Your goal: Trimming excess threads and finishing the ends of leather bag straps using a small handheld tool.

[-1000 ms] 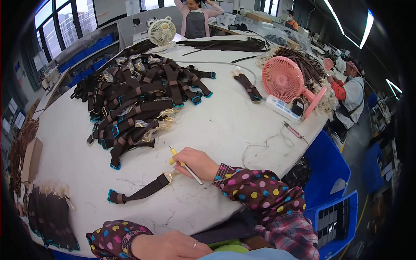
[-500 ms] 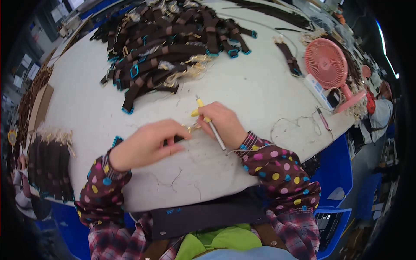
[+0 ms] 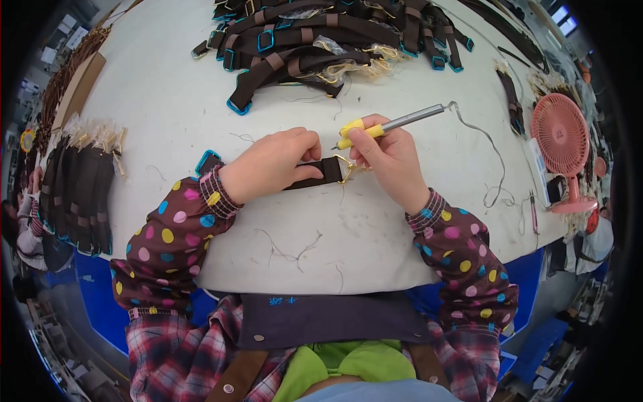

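A dark brown strap (image 3: 327,171) lies across the table in front of me, with a blue-covered buckle (image 3: 208,161) at its left end and a gold metal hook (image 3: 345,169) at its right. My left hand (image 3: 268,165) is closed on the strap, the thumb along its band. Pinched in my right hand (image 3: 394,161) is a corded pen-shaped tool (image 3: 412,118) with a yellow grip and a grey shaft. Its thin tip points left, just above the hook end and apart from it. Something yellow covers a fingertip (image 3: 352,127) of that hand.
Many similar straps (image 3: 315,37) are heaped at the back. A neat row of straps (image 3: 78,184) lies at the left edge. To the right stand a pink fan (image 3: 561,128), a power strip (image 3: 538,173) and a slim pink tool (image 3: 534,213). Loose threads (image 3: 288,251) lie near me.
The view has shifted. The pen-shaped tool has swung round, its tip now pointing left and its shaft rising to the right. My left hand now lies along the strap, which shows more.
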{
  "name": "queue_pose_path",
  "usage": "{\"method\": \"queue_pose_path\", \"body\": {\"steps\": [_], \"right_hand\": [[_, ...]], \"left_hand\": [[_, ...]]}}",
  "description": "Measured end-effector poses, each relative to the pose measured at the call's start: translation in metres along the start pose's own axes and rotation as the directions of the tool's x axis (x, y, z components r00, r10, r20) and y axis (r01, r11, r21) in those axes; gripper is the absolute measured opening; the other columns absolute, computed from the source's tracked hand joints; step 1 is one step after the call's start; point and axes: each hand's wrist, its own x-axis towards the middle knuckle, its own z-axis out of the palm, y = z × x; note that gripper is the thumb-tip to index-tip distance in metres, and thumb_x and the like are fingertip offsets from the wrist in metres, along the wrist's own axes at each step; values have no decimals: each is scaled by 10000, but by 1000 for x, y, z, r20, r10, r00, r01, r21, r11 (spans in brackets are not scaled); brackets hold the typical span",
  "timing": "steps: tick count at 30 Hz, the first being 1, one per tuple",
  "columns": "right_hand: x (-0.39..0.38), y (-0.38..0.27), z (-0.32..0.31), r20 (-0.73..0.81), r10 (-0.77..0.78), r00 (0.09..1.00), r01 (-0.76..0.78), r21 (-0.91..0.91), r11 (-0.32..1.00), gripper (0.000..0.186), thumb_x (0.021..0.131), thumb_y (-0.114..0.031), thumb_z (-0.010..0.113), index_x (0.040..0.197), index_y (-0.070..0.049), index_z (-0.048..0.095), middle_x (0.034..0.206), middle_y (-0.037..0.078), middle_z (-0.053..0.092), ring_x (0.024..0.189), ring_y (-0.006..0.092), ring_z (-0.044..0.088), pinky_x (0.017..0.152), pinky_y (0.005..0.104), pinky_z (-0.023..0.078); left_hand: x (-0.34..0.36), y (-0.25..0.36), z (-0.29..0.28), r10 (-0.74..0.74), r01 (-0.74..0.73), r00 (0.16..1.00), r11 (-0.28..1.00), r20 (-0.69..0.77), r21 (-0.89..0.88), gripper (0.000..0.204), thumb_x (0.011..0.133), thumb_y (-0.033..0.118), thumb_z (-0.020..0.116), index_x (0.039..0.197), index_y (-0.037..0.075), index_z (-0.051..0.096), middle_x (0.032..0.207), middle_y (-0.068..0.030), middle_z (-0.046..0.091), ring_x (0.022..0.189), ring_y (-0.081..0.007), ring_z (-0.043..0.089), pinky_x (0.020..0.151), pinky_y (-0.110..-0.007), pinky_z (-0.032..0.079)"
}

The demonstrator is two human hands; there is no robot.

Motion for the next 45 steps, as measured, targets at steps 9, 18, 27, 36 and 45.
{"method": "queue_pose_path", "body": {"steps": [9, 18, 27, 36, 45], "right_hand": [[-4, 13, 3, -37, -180, 983, 172, -172, 970, 167, 893, -112, 637, 899, -14, 502, 739, 16, 598, 610, 27, 539, 515, 183, 418], [-18, 7, -5, -50, -235, 971, 216, -251, 944, 162, 869, -75, 638, 885, -18, 488, 735, 21, 559, 645, 67, 556, 570, 218, 439], [-21, 10, -2, 63, -220, 973, 229, -239, 944, 160, 855, -62, 638, 884, -14, 489, 774, 31, 545, 663, 76, 530, 581, 227, 438], [-19, 20, 1, 74, -193, 978, 205, -240, 949, 191, 833, -81, 660, 872, -21, 482, 762, 34, 537, 641, 78, 516, 535, 217, 410], [-19, 22, 2, 72, -178, 982, 190, -250, 949, 195, 822, -77, 663, 859, -18, 481, 752, 44, 548, 620, 94, 513, 528, 235, 417]], "left_hand": [[2, 5, 0, -295, 311, 949, 823, 111, -476, 151, 899, 97, 638, 891, 11, 515, 836, -49, 603, 717, -113, 608, 616, -253, 521], [-2, 10, -2, -208, 150, 973, 900, -99, -410, 196, 884, 86, 652, 983, 23, 495, 986, -51, 555, 774, -109, 611, 619, -230, 525], [-6, 11, 3, -7, 22, 996, 985, 90, -173, 206, 809, 60, 711, 946, 42, 559, 940, -63, 520, 754, -133, 561, 642, -254, 479], [-4, 7, 1, -175, 227, 973, 855, 153, -467, 107, 920, 70, 607, 919, -4, 530, 827, -44, 603, 712, -76, 556, 637, -220, 475], [-5, 7, 6, -116, 120, 992, 849, 41, -515, 150, 900, 102, 609, 871, 8, 497, 740, -78, 647, 649, -147, 601, 603, -275, 476]]}}
